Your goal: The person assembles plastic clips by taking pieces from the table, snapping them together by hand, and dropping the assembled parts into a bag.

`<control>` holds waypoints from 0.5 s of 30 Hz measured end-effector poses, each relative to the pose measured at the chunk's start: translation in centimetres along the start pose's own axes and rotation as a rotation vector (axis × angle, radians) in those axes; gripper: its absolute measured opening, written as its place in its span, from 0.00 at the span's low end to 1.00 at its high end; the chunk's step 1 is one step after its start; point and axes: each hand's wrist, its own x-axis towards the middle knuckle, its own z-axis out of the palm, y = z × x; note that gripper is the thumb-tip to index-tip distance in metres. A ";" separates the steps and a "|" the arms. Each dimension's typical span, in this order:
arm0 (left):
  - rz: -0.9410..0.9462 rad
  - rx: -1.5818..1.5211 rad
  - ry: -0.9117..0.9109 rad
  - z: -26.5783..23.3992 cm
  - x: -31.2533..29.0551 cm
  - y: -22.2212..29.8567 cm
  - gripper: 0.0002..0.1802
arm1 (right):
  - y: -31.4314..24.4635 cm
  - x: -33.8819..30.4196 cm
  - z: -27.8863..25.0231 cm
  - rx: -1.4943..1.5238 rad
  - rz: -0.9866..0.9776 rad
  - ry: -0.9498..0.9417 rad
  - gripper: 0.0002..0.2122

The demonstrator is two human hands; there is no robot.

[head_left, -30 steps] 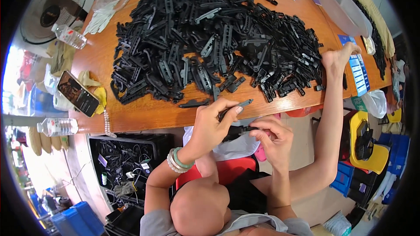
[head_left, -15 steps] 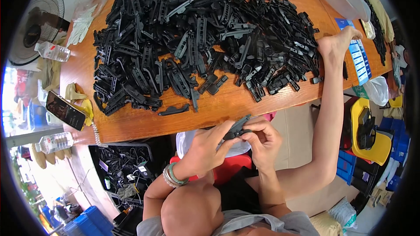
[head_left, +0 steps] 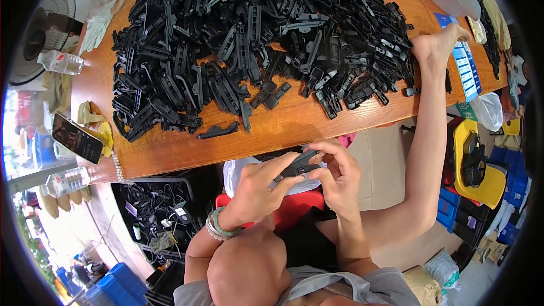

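Note:
Both hands meet over my lap, just off the table's front edge, around one black plastic part (head_left: pixel 299 164). My left hand (head_left: pixel 262 184), with bracelets on its wrist, pinches the part's left side between thumb and fingers. The thumb and fingers of my right hand (head_left: pixel 339 178) close on its right end. Whether a second small piece sits between the right fingertips I cannot tell. Beyond them, a big heap of similar black plastic parts (head_left: pixel 238 39) covers the table. One loose part (head_left: pixel 217 131) lies nearest the front edge.
On the wooden table (head_left: pixel 164 156), a phone (head_left: pixel 77 137) leans at the left near yellow peels. Plastic bottles (head_left: pixel 61 62) and a fan (head_left: pixel 42 34) stand there too. My bare leg (head_left: pixel 425 136) rests on the table at right. Below is a black bin of parts (head_left: pixel 153 207).
The fingers of my right hand have shifted up around the part's upper end. The part has turned slightly between both hands. The whole view has moved a little.

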 end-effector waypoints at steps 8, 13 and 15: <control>-0.049 -0.020 -0.031 -0.2 -0.2 0.1 0.19 | 0.2 -0.2 -0.1 0.010 0.009 0.011 0.16; -0.003 0.046 -0.067 -0.6 0.0 -0.3 0.18 | 0.5 -0.1 0.3 0.103 0.080 0.011 0.13; 0.011 -0.002 -0.062 -0.6 0.0 -0.6 0.17 | 0.5 -0.1 0.3 0.042 0.066 0.036 0.12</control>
